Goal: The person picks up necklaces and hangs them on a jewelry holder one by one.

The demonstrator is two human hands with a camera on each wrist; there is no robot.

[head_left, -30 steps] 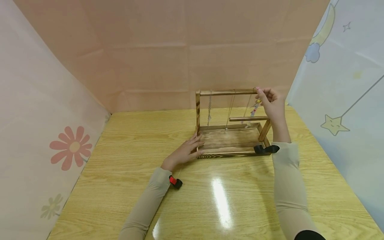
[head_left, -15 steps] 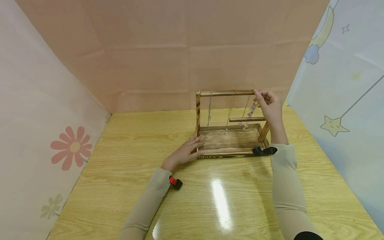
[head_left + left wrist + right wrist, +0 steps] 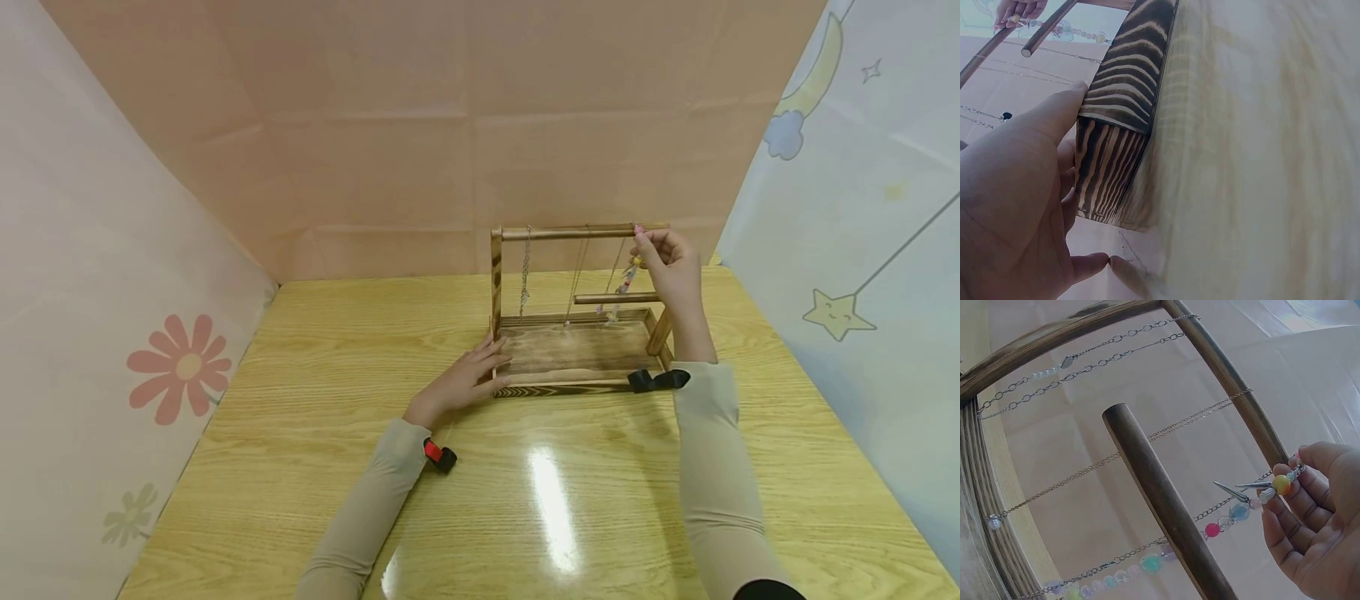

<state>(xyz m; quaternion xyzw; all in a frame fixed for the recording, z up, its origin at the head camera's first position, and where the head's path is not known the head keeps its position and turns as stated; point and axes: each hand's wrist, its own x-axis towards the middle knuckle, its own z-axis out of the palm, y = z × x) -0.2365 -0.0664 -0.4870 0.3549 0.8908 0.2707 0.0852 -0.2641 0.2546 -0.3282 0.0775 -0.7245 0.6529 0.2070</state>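
A wooden jewelry stand (image 3: 570, 389) with a shallow tray base and a top bar (image 3: 555, 234) stands on the table. My right hand (image 3: 675, 267) pinches the upper end of a beaded necklace (image 3: 1239, 511) at the bar's right part; its colored beads and two metal spikes hang below the fingers. My left hand (image 3: 467, 377) rests against the base's left end. In the left wrist view its thumb (image 3: 1063, 109) lies along the front corner, with the other fingers partly hidden behind. A silver chain necklace (image 3: 525, 271) and a thin pendant chain (image 3: 577, 279) hang farther left.
A shorter wooden peg (image 3: 615, 298) juts leftward from a post, below and in front of the top bar. Another thin chain (image 3: 1210, 509) hangs beside the beaded necklace. Printed cloth (image 3: 885, 250) and plain cloth (image 3: 360, 167) wall in the wooden table (image 3: 337, 350).
My right hand has slid a little to the left along the top bar with the beaded necklace, uncovering the bar's right end. The left hand has stayed in place.
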